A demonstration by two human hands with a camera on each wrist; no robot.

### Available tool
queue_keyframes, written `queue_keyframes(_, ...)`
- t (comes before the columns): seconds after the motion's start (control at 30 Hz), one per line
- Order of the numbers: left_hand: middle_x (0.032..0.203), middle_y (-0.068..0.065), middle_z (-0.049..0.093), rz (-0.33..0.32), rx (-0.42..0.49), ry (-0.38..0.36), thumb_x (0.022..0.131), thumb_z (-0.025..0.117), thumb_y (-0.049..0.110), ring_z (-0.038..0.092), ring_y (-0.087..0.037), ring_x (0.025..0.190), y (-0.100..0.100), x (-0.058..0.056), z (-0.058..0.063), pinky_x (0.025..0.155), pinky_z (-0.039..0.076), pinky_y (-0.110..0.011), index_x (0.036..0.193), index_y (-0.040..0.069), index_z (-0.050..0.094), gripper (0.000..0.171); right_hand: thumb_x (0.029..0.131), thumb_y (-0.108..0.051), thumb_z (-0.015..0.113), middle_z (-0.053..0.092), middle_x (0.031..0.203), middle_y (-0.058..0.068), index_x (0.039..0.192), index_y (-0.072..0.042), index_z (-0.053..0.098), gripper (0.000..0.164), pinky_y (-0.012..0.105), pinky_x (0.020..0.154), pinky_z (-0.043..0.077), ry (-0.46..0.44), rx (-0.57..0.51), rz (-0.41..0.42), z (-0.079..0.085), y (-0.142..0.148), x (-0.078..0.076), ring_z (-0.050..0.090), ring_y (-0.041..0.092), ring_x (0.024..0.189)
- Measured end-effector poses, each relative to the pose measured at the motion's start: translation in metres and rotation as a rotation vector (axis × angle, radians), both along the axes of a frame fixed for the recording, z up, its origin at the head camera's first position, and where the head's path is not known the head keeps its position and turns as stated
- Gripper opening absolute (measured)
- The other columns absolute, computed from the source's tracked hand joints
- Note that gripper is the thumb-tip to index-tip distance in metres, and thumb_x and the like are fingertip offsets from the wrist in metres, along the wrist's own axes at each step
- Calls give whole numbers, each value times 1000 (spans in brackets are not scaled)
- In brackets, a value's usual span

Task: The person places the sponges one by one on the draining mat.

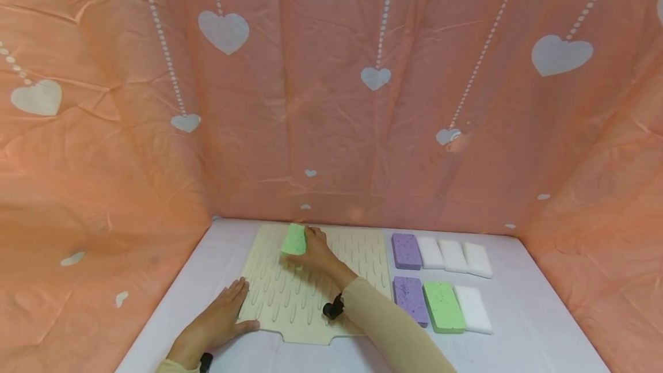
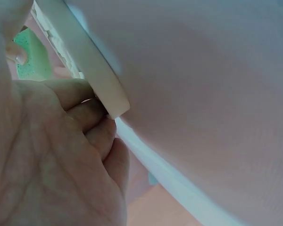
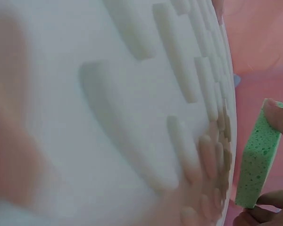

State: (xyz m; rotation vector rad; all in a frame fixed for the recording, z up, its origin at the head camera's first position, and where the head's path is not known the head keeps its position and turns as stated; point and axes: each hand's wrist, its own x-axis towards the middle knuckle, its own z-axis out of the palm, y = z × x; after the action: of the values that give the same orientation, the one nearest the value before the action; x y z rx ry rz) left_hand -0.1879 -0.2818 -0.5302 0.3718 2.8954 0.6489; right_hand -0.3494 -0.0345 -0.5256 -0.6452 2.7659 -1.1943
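Note:
My right hand (image 1: pixel 318 258) pinches a green sponge (image 1: pixel 294 239) between thumb and fingers, close over the far left part of a cream ridged board (image 1: pixel 362 263). In the right wrist view the same sponge (image 3: pixel 259 155) stands tilted on its edge, its pitted side showing, with the ridges beside it. My left hand (image 1: pixel 220 315) lies at the board's near left corner. Its extended fingers touch the left edge and its thumb reaches the front edge. The left wrist view has those fingertips (image 2: pixel 92 113) against the board's thick rim (image 2: pixel 101 84).
Right of the board lie two rows of sponges: a purple one (image 1: pixel 406 251) with several white ones (image 1: pixel 455 255) behind, and a purple one (image 1: pixel 411 300), a green one (image 1: pixel 444 307) and a white one (image 1: pixel 473 309) in front. An orange heart-patterned curtain (image 1: pixel 331 131) encloses the white table (image 1: pixel 528 304).

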Motion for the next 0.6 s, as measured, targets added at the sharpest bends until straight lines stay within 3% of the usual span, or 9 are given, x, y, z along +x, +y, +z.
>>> queue_keyframes(0.33,167,-38,29,13,3,-4,88,84,52,25,-53,158,0,0,0,129,21,-64,157,-18,34,110,87,-37,92,47,158,19,164,-1,37,100,53,112,50,-19,-69,16,1,-12,-6,46,35,142)
queue_keyframes(0.6,167,-39,29,10,3,3,88,84,50,26,-53,158,1,0,-1,129,22,-64,157,-18,35,109,87,-37,92,44,160,21,164,-1,37,101,51,114,49,-17,-40,14,-3,-20,-11,43,37,146)
